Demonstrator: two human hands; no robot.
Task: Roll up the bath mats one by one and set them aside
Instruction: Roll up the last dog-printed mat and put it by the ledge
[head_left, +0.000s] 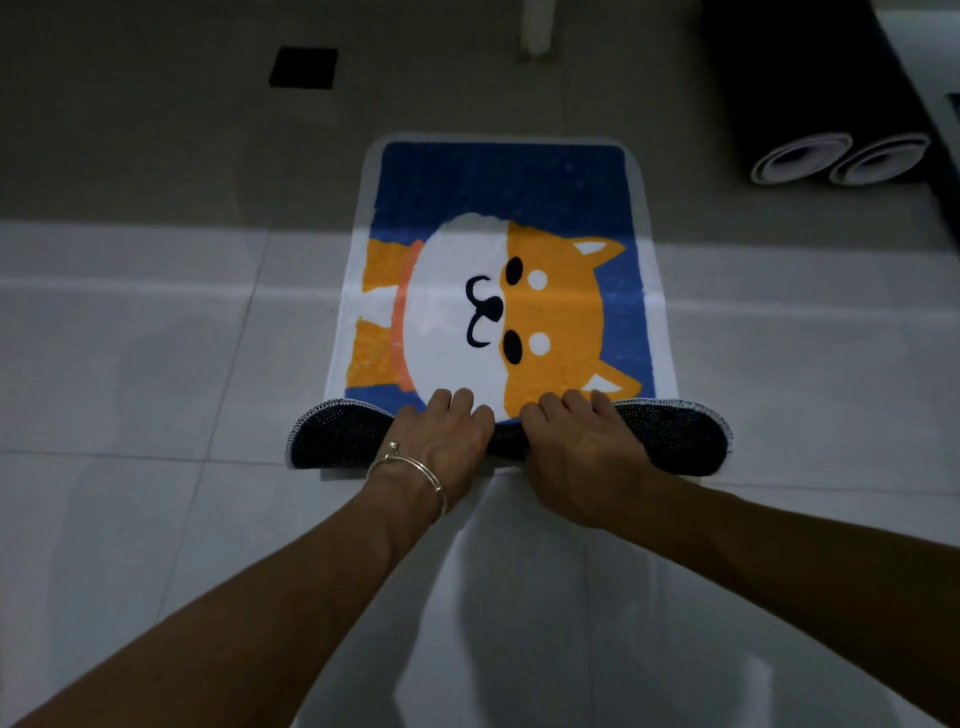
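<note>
1. We see the bath mat (498, 197) lying on the pale tiled floor (156, 364) in the middle of the scene. Its printed face is up, showing an orange and white dog's head on blue inside a white border.
2. Its near edge is turned up and over into a low roll, so the dark dotted underside (337, 434) shows at the left and right ends of the roll.
3. The left grip (441, 431) is closed on that rolled edge, just left of the mat's middle. Its fingers curl over the top of the roll and the tips touch the printed face.
4. The right grip (576, 441) is closed on the same roll in the same way, just beside the left one.
5. Both grips sit at the centre of the roll. The flat part of the mat stretches away from them toward the far side, and the two ends of the roll reach out past them, unheld.
6. A thin silver bracelet (415, 467) circles the left wrist.
7. At the far right, two rolled mats (800, 158) lie side by side on the floor, their spiral ends facing us.
8. At the far left, we see a dark square (304, 67) set in the floor.
</note>
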